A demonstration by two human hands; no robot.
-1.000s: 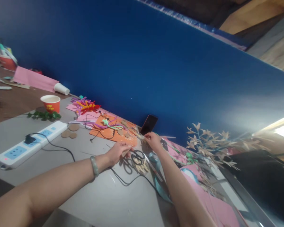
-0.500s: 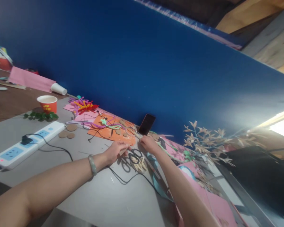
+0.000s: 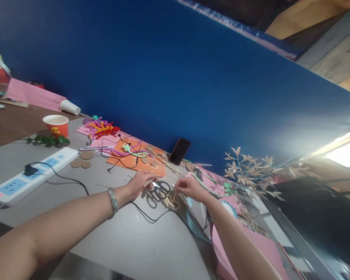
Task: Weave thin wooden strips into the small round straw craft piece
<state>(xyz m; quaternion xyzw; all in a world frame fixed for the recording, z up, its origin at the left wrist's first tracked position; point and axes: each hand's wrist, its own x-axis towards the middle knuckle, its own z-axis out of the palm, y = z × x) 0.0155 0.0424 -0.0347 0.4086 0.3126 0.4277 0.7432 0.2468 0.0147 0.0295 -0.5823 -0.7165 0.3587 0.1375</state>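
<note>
Pinching thin sticks (image 3: 170,200) at lower centre, left hand (image 3: 140,182) and right hand (image 3: 188,187) are gripping something likely light and brittle; mid-length holds look safest.

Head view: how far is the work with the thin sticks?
Looks done: twisted pipe cleaners lie on the orange sheet, cardboard discs beside it. In hand: left hand and right hand work at the pile of thin sticks by the scissors; what they pinch is unclear. Left: the pile lies loose.
</note>
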